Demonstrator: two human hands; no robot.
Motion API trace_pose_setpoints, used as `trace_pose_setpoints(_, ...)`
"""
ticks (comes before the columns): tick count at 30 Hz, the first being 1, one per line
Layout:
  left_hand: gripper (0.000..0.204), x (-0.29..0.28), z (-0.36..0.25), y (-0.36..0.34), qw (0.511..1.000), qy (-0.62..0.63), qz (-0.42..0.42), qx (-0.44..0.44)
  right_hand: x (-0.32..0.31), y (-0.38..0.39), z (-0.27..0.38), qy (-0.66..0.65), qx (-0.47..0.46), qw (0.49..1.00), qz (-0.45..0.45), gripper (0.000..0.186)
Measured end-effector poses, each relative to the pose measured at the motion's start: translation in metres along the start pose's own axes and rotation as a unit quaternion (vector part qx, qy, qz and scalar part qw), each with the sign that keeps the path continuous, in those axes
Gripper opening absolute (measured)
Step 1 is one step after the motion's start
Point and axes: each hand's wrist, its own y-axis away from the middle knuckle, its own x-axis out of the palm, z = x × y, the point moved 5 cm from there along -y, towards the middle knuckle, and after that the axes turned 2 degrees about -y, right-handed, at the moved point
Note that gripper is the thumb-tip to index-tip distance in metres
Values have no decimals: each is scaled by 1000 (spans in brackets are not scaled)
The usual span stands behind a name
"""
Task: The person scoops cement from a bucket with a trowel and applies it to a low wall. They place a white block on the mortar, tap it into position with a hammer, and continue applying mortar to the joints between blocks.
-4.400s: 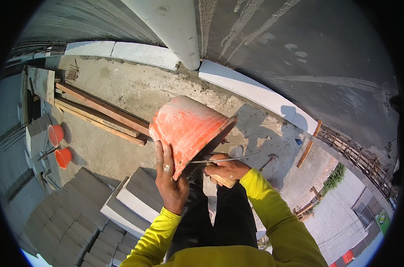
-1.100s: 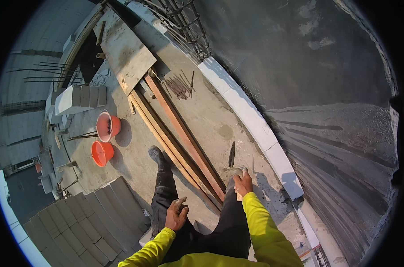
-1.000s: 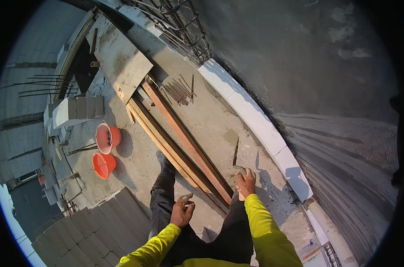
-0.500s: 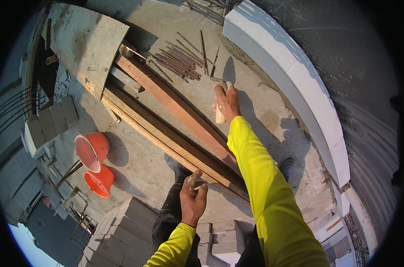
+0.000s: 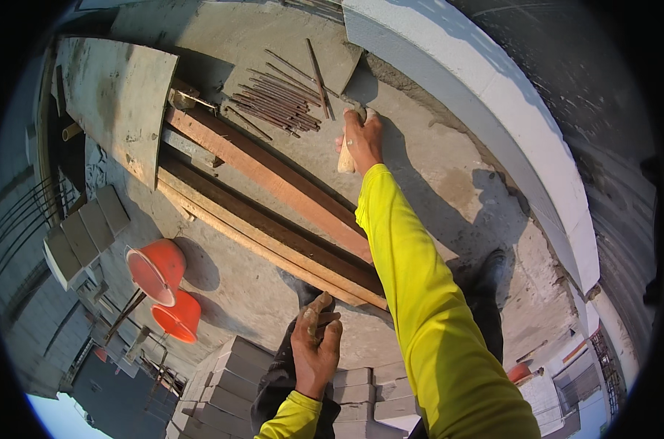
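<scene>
My right hand (image 5: 363,139) is stretched out ahead, closed round the pale wooden handle of a trowel (image 5: 346,159). The trowel's grey, flat blade points away from me and blends with the concrete behind it. Just left of it lies a bundle of short rusty steel bars (image 5: 277,102) on the floor. My left hand (image 5: 316,353) hangs low, in front of my leg, with nothing in it. Its fingers are loosely bent and the thumb stands apart. The near ends of the timber beams (image 5: 273,179) lie beyond it, not touching it.
A stained board (image 5: 116,102) covers the beams' far ends. Two orange buckets (image 5: 177,316) stand at left, near grey blocks (image 5: 87,230). More stacked blocks (image 5: 229,384) are close to my legs. A low wall of pale blocks (image 5: 485,95) curves along the right.
The trowel has turned from edge-on to showing its flat face. My view has shifted, and my right foot now shows more. The left hand stays low and empty.
</scene>
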Motion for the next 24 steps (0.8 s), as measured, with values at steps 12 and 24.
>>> trace_pose_setpoints(12, 40, 26, 7, 1, 1000, 20, -3, -3, -116, 39, -19, 45, 49, 996, -58, 45)
trace_pose_setpoints(24, 37, 41, 11, 7, 999, 24, 25, -10, -248, 82, -35, 304, -26, 946, -111, 62)
